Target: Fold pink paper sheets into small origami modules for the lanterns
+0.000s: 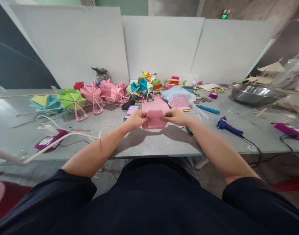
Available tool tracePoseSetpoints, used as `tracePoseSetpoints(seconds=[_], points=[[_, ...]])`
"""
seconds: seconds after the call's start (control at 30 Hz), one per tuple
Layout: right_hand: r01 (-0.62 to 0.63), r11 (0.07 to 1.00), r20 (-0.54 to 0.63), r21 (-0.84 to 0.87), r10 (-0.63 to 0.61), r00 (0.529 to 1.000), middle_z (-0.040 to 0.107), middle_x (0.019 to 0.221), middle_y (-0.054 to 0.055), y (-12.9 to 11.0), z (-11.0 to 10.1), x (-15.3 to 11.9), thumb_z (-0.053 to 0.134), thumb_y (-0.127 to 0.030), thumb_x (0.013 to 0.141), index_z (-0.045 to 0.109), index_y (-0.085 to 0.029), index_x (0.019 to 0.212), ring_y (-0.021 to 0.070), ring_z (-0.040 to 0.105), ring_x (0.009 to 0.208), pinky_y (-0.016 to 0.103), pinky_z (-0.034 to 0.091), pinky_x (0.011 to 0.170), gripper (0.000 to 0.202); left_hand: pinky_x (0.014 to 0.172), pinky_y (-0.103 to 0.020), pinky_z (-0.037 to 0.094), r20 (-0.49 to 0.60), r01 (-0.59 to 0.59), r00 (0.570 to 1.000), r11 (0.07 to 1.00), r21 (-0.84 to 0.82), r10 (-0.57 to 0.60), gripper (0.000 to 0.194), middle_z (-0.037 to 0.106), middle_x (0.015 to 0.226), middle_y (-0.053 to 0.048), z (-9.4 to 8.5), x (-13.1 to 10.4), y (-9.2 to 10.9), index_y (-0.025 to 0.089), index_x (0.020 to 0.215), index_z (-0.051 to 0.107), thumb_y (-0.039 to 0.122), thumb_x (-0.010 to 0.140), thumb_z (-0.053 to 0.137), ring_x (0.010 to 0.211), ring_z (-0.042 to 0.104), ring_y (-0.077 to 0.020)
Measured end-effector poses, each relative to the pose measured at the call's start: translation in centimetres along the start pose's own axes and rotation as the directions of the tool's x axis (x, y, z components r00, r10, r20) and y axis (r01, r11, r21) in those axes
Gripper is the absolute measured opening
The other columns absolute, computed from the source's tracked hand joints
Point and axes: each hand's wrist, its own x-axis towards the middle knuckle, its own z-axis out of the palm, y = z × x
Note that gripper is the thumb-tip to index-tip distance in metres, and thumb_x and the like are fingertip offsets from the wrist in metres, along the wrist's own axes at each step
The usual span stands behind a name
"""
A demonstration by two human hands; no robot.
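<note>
A folded pink paper piece (154, 120) is held up over the front middle of the table, between both hands. Its left side is pinched in my left hand (137, 118), thumb and fingers closed on it. My right hand (174, 117) grips the right side the same way. Behind the piece lies a flat pink sheet (154, 104). A phone (131, 111) with a lit screen rests just behind my left hand. Beyond my right hand is a clear plastic bag (177, 94) with pink material in it.
Several folded paper models (71, 98) line the back left. To the right are a blue glue gun (229, 126), a blue stick (209, 109) and a metal bowl (256, 94). A white cable (66, 134) crosses the left side near a purple device (50, 141).
</note>
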Motion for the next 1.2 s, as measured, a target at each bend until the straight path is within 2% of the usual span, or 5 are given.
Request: tracePoseSetpoints(seconds=[0.53,0.7,0.87,1.1,1.2], points=[[-0.007,0.974,-0.133,0.225,0.038,0.99,0.072,0.068,0.002,1.4,2.2,1.1,0.088,-0.061,0.074,0.071,-0.019,0.072,0.015,0.062,0.062,0.029,0.046,0.059,0.046,0.077,-0.035,0.058,-0.155,-0.004,0.988,0.992,0.13,0.024,0.007,0.082,0.091,-0.009,-0.1,-0.8,1.0,0.017,0.088,0.08,0.023,0.088,0.077,0.087,0.076,-0.0254],[0.034,0.975,-0.376,0.221,0.053,0.925,0.072,0.064,0.004,1.1,3.3,1.4,0.084,-0.064,0.078,0.066,-0.02,0.069,0.0151,0.061,0.056,0.028,0.045,0.054,0.048,0.113,-0.054,0.047,-0.425,-0.093,0.806,0.798,0.595,0.411,0.018,0.075,0.119,-0.012,1.5,-2.3,2.0,0.021,0.113,0.076,0.024,0.095,0.073,0.126,0.065,-0.0338],[0.114,0.974,-0.413,0.195,-0.024,0.91,0.073,0.069,0.004,-0.3,4.6,1.2,0.079,-0.07,0.085,0.068,-0.021,0.076,0.0166,0.063,0.058,0.029,0.049,0.055,0.051,0.103,-0.049,0.055,-0.193,-0.213,0.914,0.826,0.521,0.357,0.035,0.075,0.125,-0.014,4.0,-3.2,2.3,0.02,0.127,0.07,0.038,0.097,0.078,0.114,0.071,-0.031],[0.198,0.969,-0.298,0.144,-0.149,0.943,0.073,0.083,0.004,-0.3,5.2,0.9,0.065,-0.062,0.098,0.072,-0.021,0.09,0.0152,0.06,0.06,0.031,0.052,0.058,0.042,0.089,-0.038,0.059,-0.307,-0.199,0.916,0.957,0.213,0.259,0.016,0.081,0.103,-0.01,4.2,-2.5,1.5,0.019,0.11,0.077,0.027,0.1,0.067,0.094,0.075,-0.0236],[0.178,0.983,-0.479,-0.044,-0.177,0.86,0.069,0.079,0.003,0.4,4.7,0.9,0.075,-0.048,0.092,0.071,-0.022,0.09,0.0179,0.059,0.066,0.034,0.052,0.064,0.026,0.075,-0.032,0.055,-0.364,-0.171,0.905,0.971,0.169,0.223,0.017,0.077,0.085,-0.005,3.6,-1.9,1.0,0.017,0.098,0.078,0.027,0.098,0.064,0.078,0.069,-0.0191]])
